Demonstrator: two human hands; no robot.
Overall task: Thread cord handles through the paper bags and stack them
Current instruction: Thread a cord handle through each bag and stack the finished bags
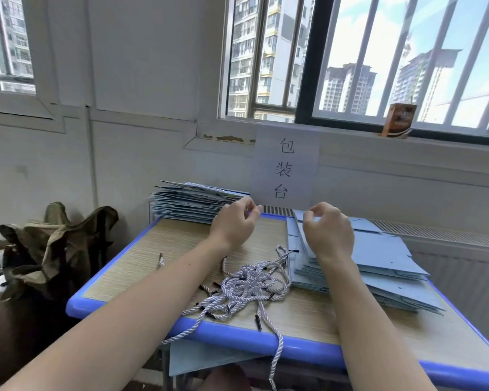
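Lying flat, pale blue paper bags [378,258] are waiting while left hand [233,225] and right hand [329,231] are curling fingers; any held cord is too small to tell.

Bright window [378,60] daylight, soft focus, bowed edges
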